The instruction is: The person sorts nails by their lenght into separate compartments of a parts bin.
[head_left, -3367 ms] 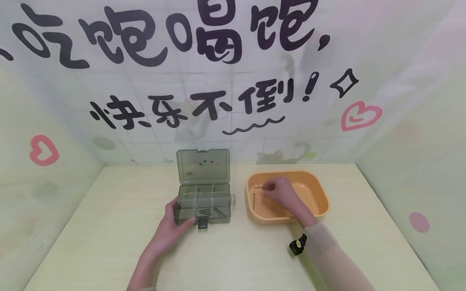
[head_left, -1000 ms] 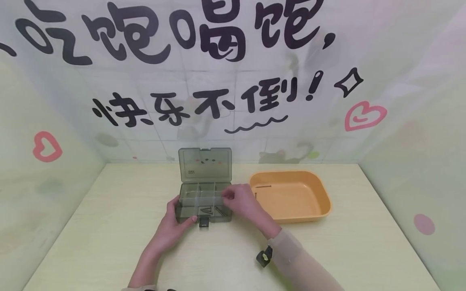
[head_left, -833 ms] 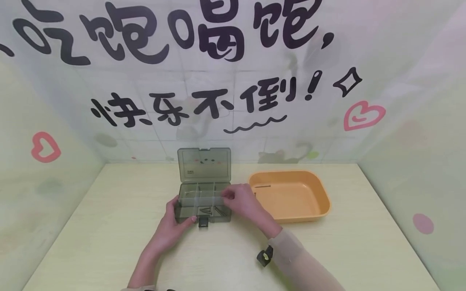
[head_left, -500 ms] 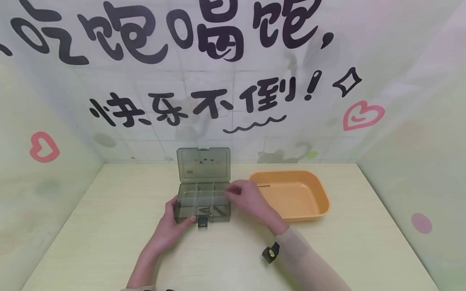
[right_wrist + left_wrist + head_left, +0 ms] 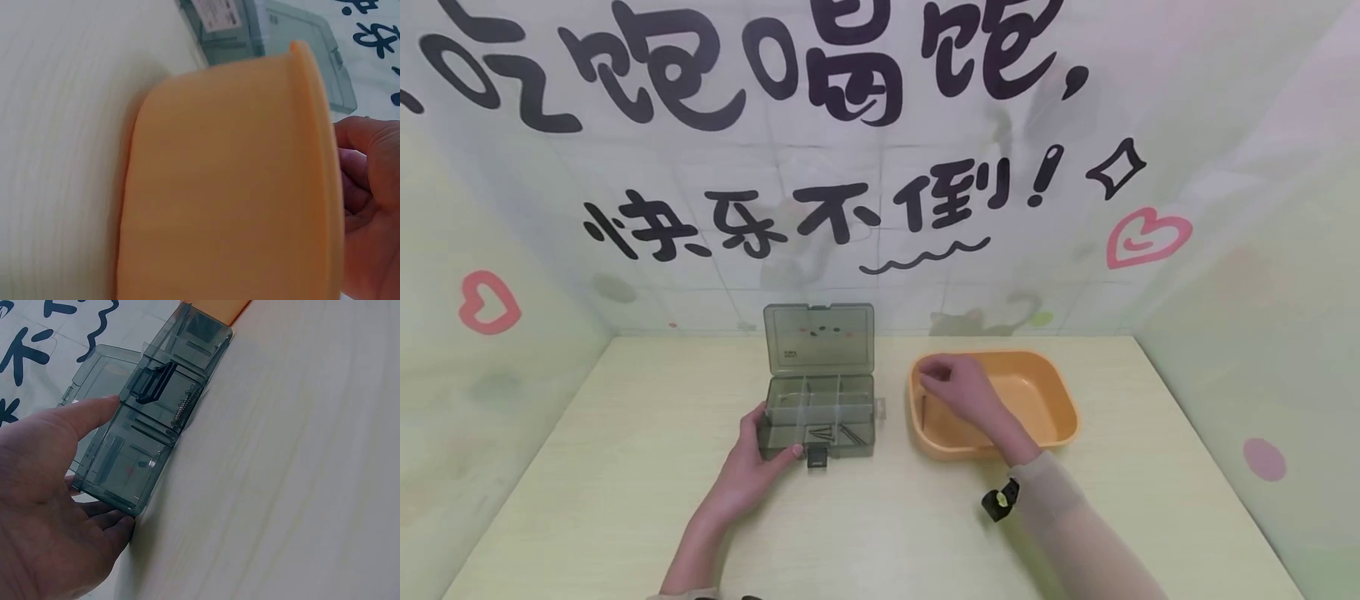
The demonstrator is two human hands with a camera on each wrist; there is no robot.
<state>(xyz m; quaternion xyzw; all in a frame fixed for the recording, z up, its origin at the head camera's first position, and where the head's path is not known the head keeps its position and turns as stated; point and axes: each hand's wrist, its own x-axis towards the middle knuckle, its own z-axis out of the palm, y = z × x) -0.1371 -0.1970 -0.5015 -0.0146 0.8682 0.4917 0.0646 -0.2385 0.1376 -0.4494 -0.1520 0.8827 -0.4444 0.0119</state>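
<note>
At nine o'clock inside orange tray point(image 5: 1037, 393), thin screw point(image 5: 923, 412): probably light, stiff, slippery; better to pinch mid-shank. Over tray's ten o'clock, right hand point(image 5: 964, 388), fingers curled, pinching or not: cannot tell. At tray's nine o'clock, grey box point(image 5: 820, 413), gripped by left hand point(image 5: 750, 472).

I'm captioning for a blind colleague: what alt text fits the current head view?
A person's right hand is over an orange tray with a screw in it, while the left hand grips an open, translucent compartment box with screws in two front sections. Both containers rest on a pale table before a wall bearing black lettering.
</note>
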